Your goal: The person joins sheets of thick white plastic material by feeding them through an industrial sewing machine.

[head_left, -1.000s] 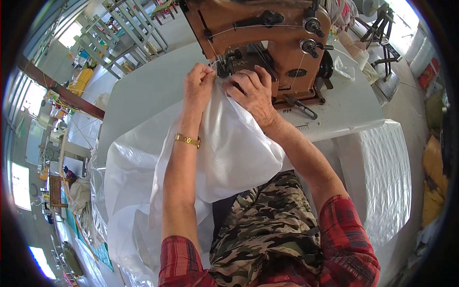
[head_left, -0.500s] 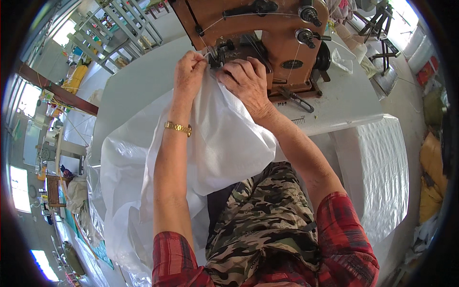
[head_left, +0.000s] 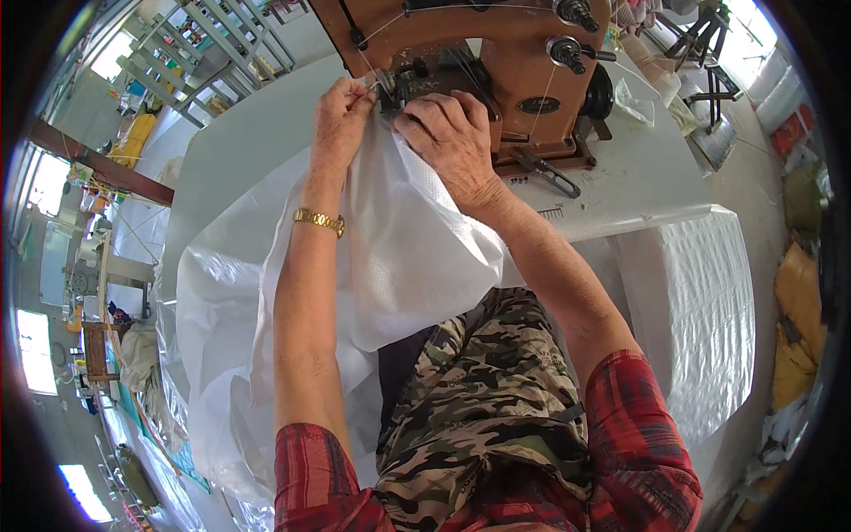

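— Two hands up at the machine, then. What sits around them, from the left?

— Far left, metal shelving (head_left: pixel 208 44) and a reddish beam (head_left: pixel 97 164). Next comes the pale worktable (head_left: pixel 257 133), and the white woven sack (head_left: pixel 399 257) spills off its near edge in loose folds, with more shiny white material (head_left: pixel 213 372) hanging below. At the top middle stands the brown sewing machine (head_left: pixel 496 71). Right of it the table carries a folded white stack (head_left: pixel 691 301), and at the far right edge lie yellow bundles (head_left: pixel 798 328).

— Anything blocking the view?

— The hands themselves cover the sack's top edge and the needle area, so the stitch point cannot be seen.

— How do the hands sit?

— The left hand (head_left: pixel 341 111) reaches up with the forearm nearly straight, a gold watch (head_left: pixel 317 220) on the wrist; its fingers are curled shut, pinching the sack's upper edge just beside the machine head. The right hand (head_left: pixel 448 142) comes in slanted from the lower right, palm down, fingers bent and pressing the same edge against the machine's front, touching the fabric. The two hands are near each other, with the dark metal parts of the machine between their fingertips.

— And the sack's lie?

— Its long axis runs from the machine down toward the person's camouflage lap (head_left: pixel 479 399), top edge pointing away at the machine, body draping down and leftward.
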Demonstrator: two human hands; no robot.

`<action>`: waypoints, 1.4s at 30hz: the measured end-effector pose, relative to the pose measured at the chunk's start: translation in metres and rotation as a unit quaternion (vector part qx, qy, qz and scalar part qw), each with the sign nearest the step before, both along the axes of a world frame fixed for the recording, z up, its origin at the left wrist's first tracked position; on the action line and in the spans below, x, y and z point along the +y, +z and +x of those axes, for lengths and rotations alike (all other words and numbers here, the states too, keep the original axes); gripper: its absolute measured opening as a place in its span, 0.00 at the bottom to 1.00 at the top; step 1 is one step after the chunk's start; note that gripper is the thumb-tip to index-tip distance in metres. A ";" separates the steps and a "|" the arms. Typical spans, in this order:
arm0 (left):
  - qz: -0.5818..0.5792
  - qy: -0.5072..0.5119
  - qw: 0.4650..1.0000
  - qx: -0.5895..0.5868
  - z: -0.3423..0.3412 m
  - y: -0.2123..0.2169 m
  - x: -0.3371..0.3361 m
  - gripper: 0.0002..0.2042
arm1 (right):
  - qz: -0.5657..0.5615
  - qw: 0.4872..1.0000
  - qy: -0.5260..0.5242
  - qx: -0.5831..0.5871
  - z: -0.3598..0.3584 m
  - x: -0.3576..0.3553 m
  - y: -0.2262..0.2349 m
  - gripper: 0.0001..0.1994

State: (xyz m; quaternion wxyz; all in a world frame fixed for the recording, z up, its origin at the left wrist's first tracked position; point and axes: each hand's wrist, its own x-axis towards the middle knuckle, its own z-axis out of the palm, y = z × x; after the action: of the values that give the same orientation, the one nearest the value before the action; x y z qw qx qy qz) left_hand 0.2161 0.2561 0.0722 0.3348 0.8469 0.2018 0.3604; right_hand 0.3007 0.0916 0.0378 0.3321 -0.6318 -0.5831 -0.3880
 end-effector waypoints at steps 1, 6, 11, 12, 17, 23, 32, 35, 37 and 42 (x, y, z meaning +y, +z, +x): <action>-0.003 0.014 1.000 0.002 -0.001 0.001 -0.002 0.06 | 0.001 1.000 0.002 -0.007 0.000 0.000 0.000 0.14; 0.078 0.027 0.996 0.019 -0.010 0.012 -0.018 0.04 | -0.010 1.000 -0.001 0.000 -0.001 -0.003 0.001 0.15; 0.153 0.010 0.976 -0.154 -0.066 0.008 -0.079 0.08 | -0.002 1.000 0.010 -0.012 0.001 -0.005 0.002 0.16; 0.093 0.011 0.981 -0.167 -0.087 -0.004 -0.101 0.08 | 0.013 1.000 0.024 -0.011 0.001 -0.005 0.002 0.16; 0.108 0.023 0.993 -0.046 -0.205 -0.094 -0.196 0.11 | 0.019 0.999 0.021 -0.014 0.002 -0.004 -0.002 0.16; -0.186 0.165 0.954 0.170 -0.372 -0.214 -0.256 0.26 | 0.035 0.999 0.025 -0.019 0.003 -0.003 -0.007 0.18; -0.435 0.444 0.778 -0.095 -0.497 -0.300 -0.313 0.45 | 0.034 0.997 0.045 -0.046 0.009 -0.003 -0.008 0.19; -0.423 0.489 0.735 -0.204 -0.504 -0.268 -0.315 0.46 | -0.040 0.996 0.033 -0.074 0.012 -0.016 -0.002 0.20; -0.419 0.428 0.734 -0.319 -0.507 -0.243 -0.310 0.46 | -0.045 0.994 0.039 -0.088 0.015 -0.029 0.004 0.22; -0.461 0.530 0.677 -0.218 -0.492 -0.223 -0.315 0.43 | -0.044 0.999 0.022 -0.003 0.009 -0.082 -0.002 0.18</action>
State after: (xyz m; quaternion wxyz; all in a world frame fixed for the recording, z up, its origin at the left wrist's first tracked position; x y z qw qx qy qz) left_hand -0.2755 -0.0586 -0.1508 0.4704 0.2336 0.6786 0.5135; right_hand 0.3098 0.0096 0.0360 0.3111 -0.6313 -0.6144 -0.3565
